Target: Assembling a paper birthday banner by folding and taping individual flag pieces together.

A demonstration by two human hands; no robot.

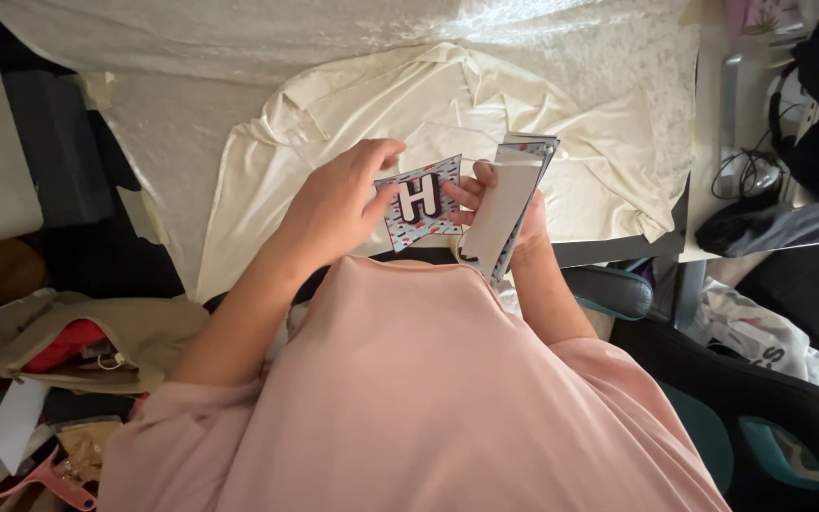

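1. Paper cards: one single patterned card (419, 202) with a bold letter shape on it is held apart from one stack of cards (512, 202); the number in the stack cannot be counted, only several edges are seen at its top.
2. Two hands are seen, both the person's own: left hand (343, 201) and right hand (504, 213).
3. Left hand: fingers are loosely curled, with thumb and fingertips closed on the left edge of the single card. A pinch is read, though the underside contact is hidden.
4. Right hand: it is wrapped round the stack, which is held upright and tilted slightly right. Its fingertips (471, 192) are touching the right edge of the single card.
5. The single card is thus held between both hands, face up, just left of the stack and touching or nearly touching it.
6. Both items are held above the near edge of a cream garment (428, 104) spread over a pale textured cloth (182, 123) on the table.
7. One pink sleeved top (409, 389) fills the lower view.
8. One black chair armrest (609, 289) is seen just right of the right forearm.
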